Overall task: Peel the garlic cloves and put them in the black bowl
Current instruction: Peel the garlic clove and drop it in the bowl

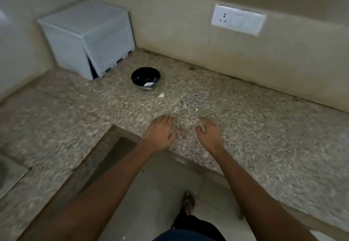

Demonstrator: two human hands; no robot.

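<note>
The black bowl (145, 78) stands on the speckled granite counter (245, 127), with something white inside near its front rim. A small white piece, a clove or a bit of peel, (161, 95) lies just in front of the bowl. Another tiny white speck (197, 109) lies farther right. My left hand (160, 133) and my right hand (208, 133) hover side by side over the counter's front edge. Their fingers are loosely curled, and I see nothing held in either. The frame is blurred.
A white plastic box (88, 36) stands in the back left corner. A white wall socket plate (238, 21) sits on the wall at the right. The counter turns an L to the left. Below are the floor and my foot (188, 202).
</note>
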